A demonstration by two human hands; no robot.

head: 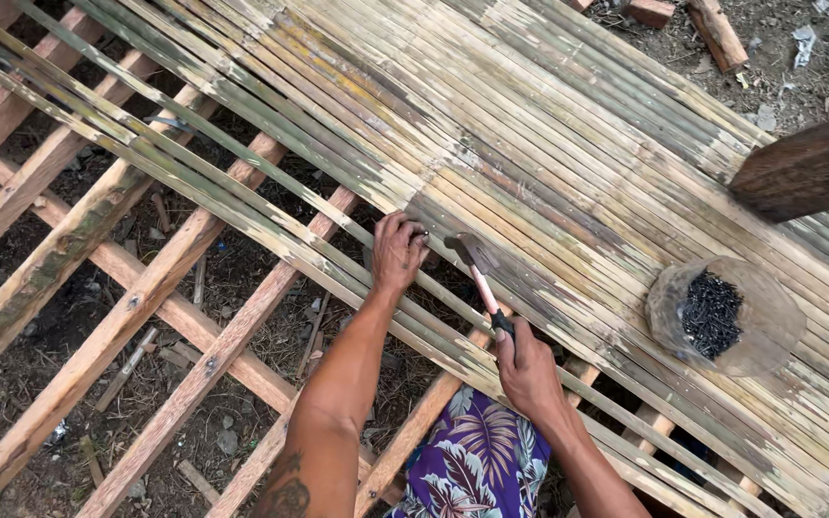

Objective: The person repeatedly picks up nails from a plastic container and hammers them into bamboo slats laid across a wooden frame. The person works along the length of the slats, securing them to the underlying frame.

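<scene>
My right hand clamps the hammer low on its handle at frame centre; head-heavy, I reckon. My left hand pinches a nail, barely visible, onto stiff bamboo slats

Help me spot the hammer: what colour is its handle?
Pinkish-red with a black grip, best seen in the head view: hammer.

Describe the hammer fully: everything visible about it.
The hammer has a dark metal head with a worn, greyish look and a slim reddish-pink handle ending in a black grip. The right hand wraps that grip. It lies slanted, head up and left, above the bamboo slats, close beside the left hand, which presses on a slat. Whether the head touches the bamboo cannot be told.
</scene>
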